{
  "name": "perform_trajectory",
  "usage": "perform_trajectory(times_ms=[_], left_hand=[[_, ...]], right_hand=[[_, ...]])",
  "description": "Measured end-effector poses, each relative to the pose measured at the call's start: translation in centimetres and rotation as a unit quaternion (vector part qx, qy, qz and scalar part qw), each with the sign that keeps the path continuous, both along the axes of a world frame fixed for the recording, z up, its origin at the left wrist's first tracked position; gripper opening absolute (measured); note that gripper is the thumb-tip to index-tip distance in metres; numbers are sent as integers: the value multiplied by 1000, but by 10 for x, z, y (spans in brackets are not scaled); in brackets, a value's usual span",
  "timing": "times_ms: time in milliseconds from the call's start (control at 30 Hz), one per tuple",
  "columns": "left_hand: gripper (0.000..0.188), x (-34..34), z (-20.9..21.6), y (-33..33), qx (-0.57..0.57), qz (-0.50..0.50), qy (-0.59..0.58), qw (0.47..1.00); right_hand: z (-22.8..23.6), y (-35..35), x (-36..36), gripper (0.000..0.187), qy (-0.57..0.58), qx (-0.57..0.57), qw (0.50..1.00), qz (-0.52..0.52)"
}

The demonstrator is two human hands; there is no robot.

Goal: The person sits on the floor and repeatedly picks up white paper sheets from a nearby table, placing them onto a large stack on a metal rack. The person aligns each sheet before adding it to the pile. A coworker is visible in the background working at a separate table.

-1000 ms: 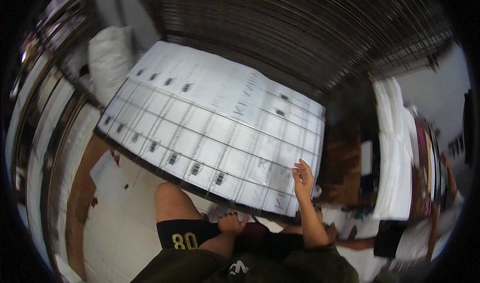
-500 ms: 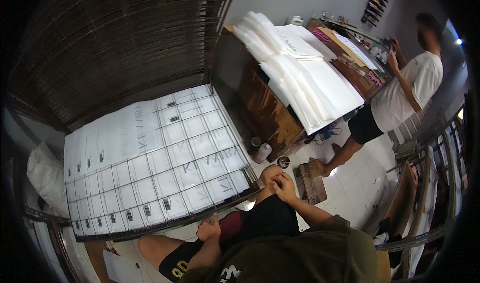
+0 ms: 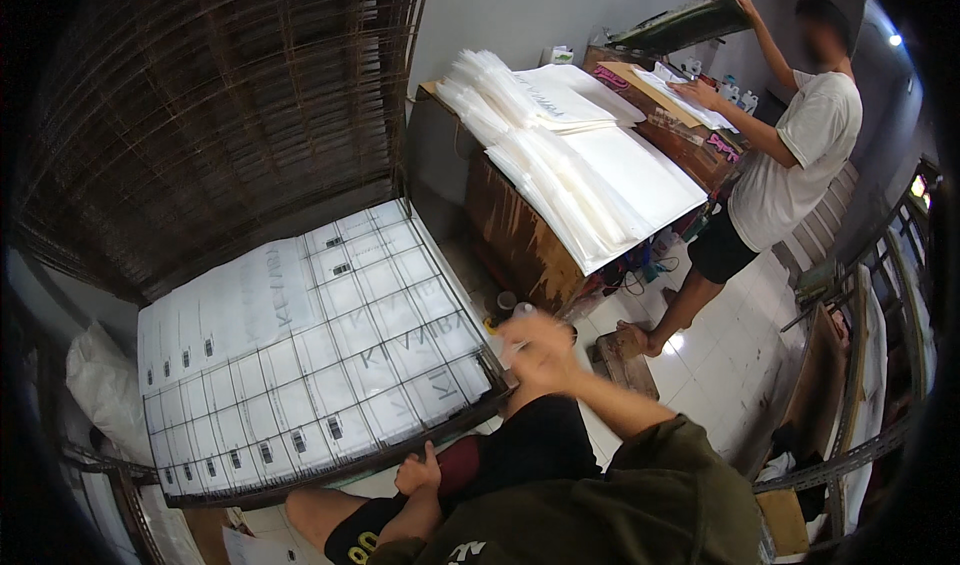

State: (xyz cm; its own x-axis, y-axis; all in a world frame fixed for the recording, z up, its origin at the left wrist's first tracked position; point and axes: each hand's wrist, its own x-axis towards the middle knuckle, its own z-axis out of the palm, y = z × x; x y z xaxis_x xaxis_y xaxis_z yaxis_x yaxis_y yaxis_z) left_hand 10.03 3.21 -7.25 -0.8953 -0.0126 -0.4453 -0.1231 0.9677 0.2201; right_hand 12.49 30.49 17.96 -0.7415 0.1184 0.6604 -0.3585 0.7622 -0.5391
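My left hand (image 3: 418, 471) rests on my thigh beside the front edge of a metal wire rack (image 3: 290, 487). Its fingers are curled with one digit pointing up, and I see nothing in it. Over my right knee, close to the rack's right corner, my right hand (image 3: 542, 353) is smeared by motion. Whether it holds anything cannot be made out. Printed white sheets (image 3: 250, 395) with small dark labels and large grey lettering lie on the rack, under its wires. A looser translucent sheet (image 3: 235, 285) covers the far left part.
Dark wire racks (image 3: 220, 115) stand raised behind. A worn wooden cabinet (image 3: 510, 227) carries piled white sheets (image 3: 560, 175). At the right, a co-worker (image 3: 800, 140) lifts a framed screen (image 3: 685, 25), one foot on a wooden stool (image 3: 625, 360). A white sack (image 3: 105, 390) sits left.
My right hand has moved from my knee up and left toward the rack's corner. The co-worker has raised the framed screen and put a hand on the sheets. My left hand stays on my thigh.
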Motion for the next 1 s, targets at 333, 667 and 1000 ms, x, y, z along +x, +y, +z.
perform_trajectory(times_ms=[333,667,1000], left_hand=[[70,-1,2,3,17,-3,4,1000],[71,-1,-5,-7,11,1,-17,1000],[70,0,3,-5,12,7,-34,999]], right_hand=[[120,258,-92,75,235,-598,757,-119],[51,358,-146,72,236,-739,612,-152],[71,373,-145,54,286,-706,571,-306]])
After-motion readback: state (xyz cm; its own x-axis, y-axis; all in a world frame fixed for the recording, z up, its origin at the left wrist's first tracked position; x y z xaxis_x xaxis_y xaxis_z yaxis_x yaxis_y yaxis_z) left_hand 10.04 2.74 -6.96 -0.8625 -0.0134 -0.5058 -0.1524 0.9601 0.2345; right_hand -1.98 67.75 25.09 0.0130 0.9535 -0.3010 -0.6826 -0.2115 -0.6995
